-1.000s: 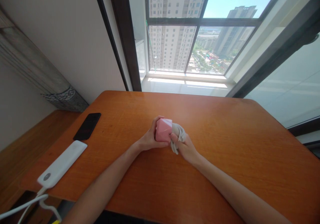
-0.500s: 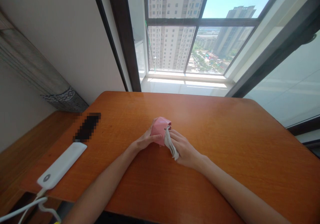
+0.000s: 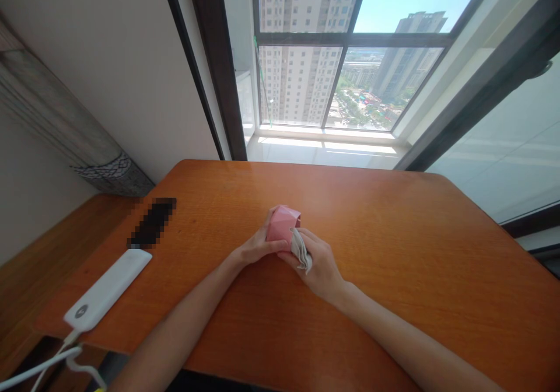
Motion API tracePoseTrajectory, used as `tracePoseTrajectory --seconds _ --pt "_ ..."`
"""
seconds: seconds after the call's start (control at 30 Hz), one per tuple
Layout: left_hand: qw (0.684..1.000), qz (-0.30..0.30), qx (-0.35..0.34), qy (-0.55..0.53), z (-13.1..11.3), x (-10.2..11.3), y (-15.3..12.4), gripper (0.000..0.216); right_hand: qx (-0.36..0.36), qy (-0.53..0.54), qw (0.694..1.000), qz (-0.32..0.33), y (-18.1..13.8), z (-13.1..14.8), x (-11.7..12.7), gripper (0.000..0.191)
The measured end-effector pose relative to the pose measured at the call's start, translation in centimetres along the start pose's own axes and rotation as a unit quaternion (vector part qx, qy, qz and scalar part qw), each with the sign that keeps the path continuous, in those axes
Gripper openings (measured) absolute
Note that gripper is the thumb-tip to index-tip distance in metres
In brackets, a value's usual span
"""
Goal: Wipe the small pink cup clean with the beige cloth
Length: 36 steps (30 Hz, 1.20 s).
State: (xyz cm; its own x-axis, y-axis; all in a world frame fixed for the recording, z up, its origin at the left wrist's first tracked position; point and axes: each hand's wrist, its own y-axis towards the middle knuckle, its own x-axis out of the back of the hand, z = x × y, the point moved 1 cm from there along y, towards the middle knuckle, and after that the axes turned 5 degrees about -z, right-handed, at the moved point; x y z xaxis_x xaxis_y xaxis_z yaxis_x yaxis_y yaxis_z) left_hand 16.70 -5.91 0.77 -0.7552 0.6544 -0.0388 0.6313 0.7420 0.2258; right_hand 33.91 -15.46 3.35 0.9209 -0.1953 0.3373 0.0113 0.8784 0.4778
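Over the middle of the wooden table [image 3: 376, 223], my left hand [image 3: 259, 245] is closed around the left side of a small pink faceted cup [image 3: 280, 227]. The cup is tipped, with its opening turned to the right toward my other hand. My right hand [image 3: 321, 263] grips a folded light grey cloth [image 3: 301, 251] at the cup's rim. Some of its fingertips are hidden behind the cloth and the cup, so I cannot tell how far the cloth reaches inside.
A white power bank [image 3: 108, 290] lies on the table at the left, with a white cable [image 3: 52, 360] running off the near edge. Beyond it is a blurred dark object [image 3: 153, 223]. A window [image 3: 350, 83] stands past the far edge, and a grey curtain [image 3: 105, 153] hangs at left.
My right hand has shifted slightly left and turned, its fingers now closer against the cup. The cloth is more bunched and hangs less low. The cup has barely moved.
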Motion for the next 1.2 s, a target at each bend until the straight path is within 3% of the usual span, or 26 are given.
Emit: tracePoseTrajectory --seconds 0.17,0.37,0.6,0.77,0.83,1.0,1.07,1.2 --pt "1.000 0.001 0.008 0.021 -0.2 0.0 -0.1 0.110 -0.052 0.035 0.998 0.028 -0.1 -0.2 0.2 0.030" --pt "0.999 0.011 0.024 -0.029 1.4 0.1 -0.2 0.146 -0.168 0.140 0.976 -0.008 1.0 -0.6 0.8 0.039" --pt "0.997 0.039 0.026 -0.057 1.5 -0.4 -0.1 0.155 -0.322 0.316 0.891 -0.056 2.1 -0.2 1.0 0.046" --pt "0.999 0.033 -0.006 0.030 1.5 -0.5 -0.3 0.144 -0.411 0.441 0.794 -0.078 2.8 -0.5 1.5 0.038" --pt "0.997 0.030 -0.023 0.074 1.4 -0.5 -0.4 0.134 -0.438 0.450 0.776 -0.062 2.7 -0.7 1.4 0.037" --pt "0.997 0.011 -0.039 0.070 0.9 -0.7 -0.4 0.115 -0.382 0.441 0.810 -0.053 2.0 -0.9 1.0 0.043" --pt "0.998 0.009 -0.028 0.053 0.8 -0.7 -0.4 0.113 -0.345 0.412 0.842 -0.042 1.7 -1.0 0.9 0.044" --pt "0.999 -0.004 -0.027 0.046 0.9 -0.2 -0.3 0.111 -0.252 0.275 0.926 0.063 1.1 -1.3 1.2 0.042"
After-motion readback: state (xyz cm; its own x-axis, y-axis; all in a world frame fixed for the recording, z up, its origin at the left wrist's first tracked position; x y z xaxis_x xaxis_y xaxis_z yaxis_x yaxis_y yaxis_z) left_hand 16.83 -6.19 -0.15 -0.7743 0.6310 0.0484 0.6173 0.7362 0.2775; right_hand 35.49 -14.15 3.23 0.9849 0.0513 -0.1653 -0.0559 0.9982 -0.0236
